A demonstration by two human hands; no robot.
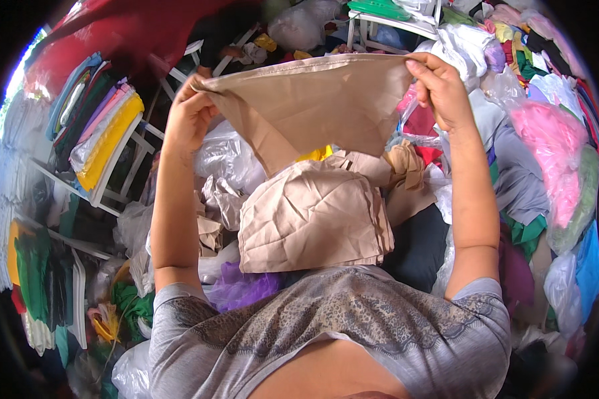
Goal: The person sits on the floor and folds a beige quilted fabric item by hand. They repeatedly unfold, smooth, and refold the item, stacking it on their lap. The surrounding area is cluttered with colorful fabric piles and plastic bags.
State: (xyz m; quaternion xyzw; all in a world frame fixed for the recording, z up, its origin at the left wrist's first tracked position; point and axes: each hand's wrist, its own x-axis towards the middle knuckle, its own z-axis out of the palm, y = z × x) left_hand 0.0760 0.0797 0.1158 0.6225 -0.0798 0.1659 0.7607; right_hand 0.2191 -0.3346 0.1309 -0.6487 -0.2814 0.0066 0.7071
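Note:
A tan piece of cloth (pixel 326 93) hangs stretched out in front of me, held up by its top edge. My left hand (pixel 193 110) pinches one upper corner, and my right hand (pixel 439 86) grips the other. The cloth's left side folds inward and droops to a point. Below it, a stack of creased beige cloth pieces (pixel 306 219) rests on my lap. The hanging cloth's lower edge comes close to that stack; whether they touch I cannot tell.
Folded coloured fabrics (pixel 113 139) lie on a white rack at the left. A clear plastic bag (pixel 226 156) and purple mesh (pixel 246 286) sit near my lap. Bagged pink cloth (pixel 549 153) and heaped garments fill the right. A white stool (pixel 396 26) stands at the back.

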